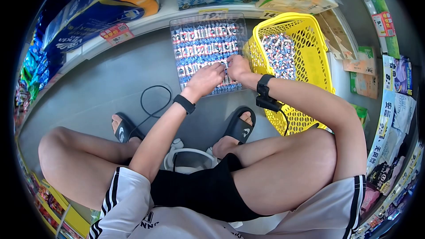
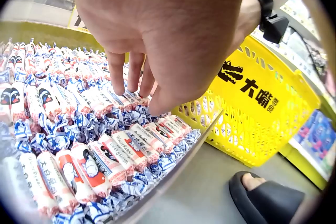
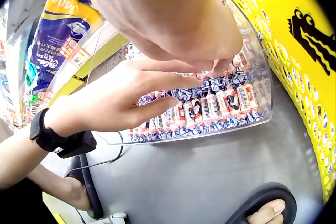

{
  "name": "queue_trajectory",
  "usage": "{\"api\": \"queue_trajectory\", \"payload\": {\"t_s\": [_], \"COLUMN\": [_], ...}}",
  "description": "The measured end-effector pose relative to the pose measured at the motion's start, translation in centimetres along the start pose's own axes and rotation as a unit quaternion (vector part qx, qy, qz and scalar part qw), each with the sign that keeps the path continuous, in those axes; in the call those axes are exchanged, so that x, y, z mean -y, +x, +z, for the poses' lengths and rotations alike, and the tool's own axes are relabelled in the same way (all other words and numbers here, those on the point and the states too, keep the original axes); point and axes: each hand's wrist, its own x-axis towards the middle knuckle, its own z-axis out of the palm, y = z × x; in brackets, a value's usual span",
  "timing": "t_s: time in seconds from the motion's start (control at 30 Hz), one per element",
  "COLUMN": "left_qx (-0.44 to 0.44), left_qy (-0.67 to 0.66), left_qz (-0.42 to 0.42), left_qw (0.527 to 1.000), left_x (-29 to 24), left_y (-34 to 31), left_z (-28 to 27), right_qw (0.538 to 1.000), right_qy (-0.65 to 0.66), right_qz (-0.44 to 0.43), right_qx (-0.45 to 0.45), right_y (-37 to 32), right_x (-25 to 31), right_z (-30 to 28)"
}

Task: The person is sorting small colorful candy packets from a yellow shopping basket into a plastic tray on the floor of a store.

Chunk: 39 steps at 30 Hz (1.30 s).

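Observation:
A clear plastic tray (image 1: 208, 16) on the grey floor holds rows of white, red and blue wrapped candies (image 1: 199, 44). Both hands work at its near right corner. My left hand (image 1: 220, 68) reaches over the rows with straight fingers (image 2: 118, 79) pointing down just above the candies (image 2: 94, 161). My right hand (image 1: 232, 64) comes in from the basket side, fingertips curled down and pinching a candy (image 3: 220, 71) in the row. A yellow basket (image 1: 287, 17) right of the tray holds a heap of the same candies (image 1: 279, 55).
Shelves with blue tissue packs (image 1: 102, 9) stand behind the tray, and packaged goods (image 1: 394, 106) line the right. Feet in black sandals (image 1: 239, 126) are planted near the tray, with a black cable (image 1: 155, 102) and a white stool (image 1: 186, 155) between them.

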Motion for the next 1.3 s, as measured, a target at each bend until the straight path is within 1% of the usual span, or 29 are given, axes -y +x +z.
{"api": "queue_trajectory", "payload": {"t_s": [0.03,0.07,0.13,0.3,0.47,0.57,0.6,0.67,0.8,0.87,0.97,1.07,1.3], "left_qx": [-0.04,-0.04,0.025,0.038,0.038,0.047,0.035,0.024,0.037,0.038,0.017,0.017,-0.005], "left_qy": [0.011,0.011,-0.02,-0.005,-0.001,0.001,0.003,0.005,0.014,0.014,0.012,0.024,0.042], "left_qz": [0.015,0.015,-0.019,-0.024,-0.021,-0.025,-0.021,-0.018,-0.017,-0.018,-0.014,-0.017,-0.01], "left_qw": [0.999,0.999,0.999,0.999,0.999,0.999,0.999,1.0,0.999,0.999,1.0,0.999,0.999], "left_x": [0.0,0.0,-0.1,-0.2,-0.3,-0.4,-0.4,-0.3,-0.3,-0.2,-0.2,-0.1,0.2], "left_y": [-0.1,-0.2,-0.2,-0.2,-0.2,-0.2,-0.2,-0.3,-0.4,-0.4,-0.5,-0.5,-0.7], "left_z": [0.1,0.1,0.0,-0.5,0.0,-0.1,0.1,0.3,0.2,0.3,0.6,0.7,1.5], "right_qw": [1.0,1.0,1.0,1.0,0.998,0.998,0.998,0.998,0.998,0.995,0.992,0.991,0.99], "right_qy": [0.0,-0.001,0.008,0.024,0.036,0.031,0.031,-0.004,-0.012,-0.059,-0.081,-0.09,-0.084], "right_qz": [0.0,0.0,0.002,0.012,-0.016,-0.011,-0.011,-0.046,-0.033,-0.024,-0.015,-0.027,-0.023], "right_qx": [0.001,0.002,0.006,0.011,0.043,0.045,0.046,0.03,0.058,0.082,0.098,0.095,0.112], "right_y": [0.0,0.1,0.1,0.5,1.1,1.1,0.8,0.3,0.0,0.4,1.0,1.0,1.1], "right_x": [-0.1,-0.1,-0.2,-0.5,-1.2,-1.1,-0.8,-0.5,0.6,0.6,0.4,0.4,0.6], "right_z": [0.0,0.0,-0.1,0.0,0.1,0.0,-0.3,-0.9,-2.0,-2.2,-2.0,-1.9,-2.2]}}
